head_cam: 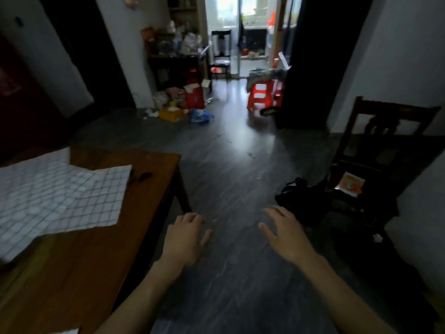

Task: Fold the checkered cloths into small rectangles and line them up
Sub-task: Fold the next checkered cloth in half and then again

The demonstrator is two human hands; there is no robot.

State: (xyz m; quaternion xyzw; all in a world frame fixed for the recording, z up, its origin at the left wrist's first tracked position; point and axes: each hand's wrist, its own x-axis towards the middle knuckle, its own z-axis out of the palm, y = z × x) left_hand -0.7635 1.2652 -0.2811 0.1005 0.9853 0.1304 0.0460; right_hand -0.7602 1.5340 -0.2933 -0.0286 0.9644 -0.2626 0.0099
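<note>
Head view: your left hand [185, 237] and right hand [285, 233] hang over the floor [228, 165] at lower centre of the frame, palms down, fingers loose, holding nothing, well apart from each other. Neither touches the desk [149, 189], so folding isn't started here, I'd judge. The checkered cloths [60, 196] lie spread flat and overlapping at the left of the frame on the desk, unfolded, probably laid out ready to fold. Another pale corner shows at the bottom edge; can't tell what it is. You're facing away from the cloths, toward a dark chair [375, 150] at right.
</note>
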